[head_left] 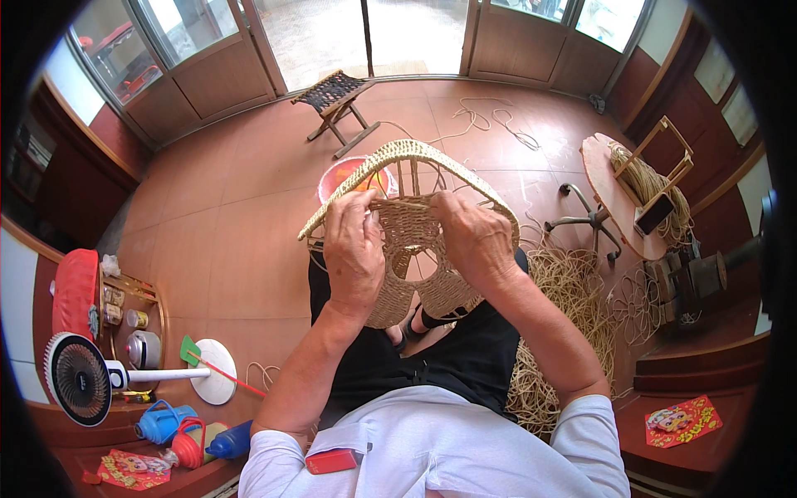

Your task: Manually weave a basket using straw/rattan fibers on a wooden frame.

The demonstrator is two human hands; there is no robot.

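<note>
A straw-coloured woven basket (400,300) rests on my lap, with a thick braided rim (407,148) arching along its far side. Bare upright rods (408,176) show between that rim and the dense weave, and a gap opens in the middle of the weave. My left hand (354,253) is closed on the upper edge of the weave, thumb toward the centre. Just to the right, my right hand (476,236) grips the same edge with bent fingers. Whatever strand lies under the fingertips is hidden. Behind the rim sits a pink basin (334,178), partly covered.
A heap of loose straw rope (560,319) lies on the floor at my right. A folding stool (336,93) stands ahead. At right, a round table (599,170) bears coiled rope and a phone (656,213). A fan (79,380) and several thermos flasks (166,422) are at left.
</note>
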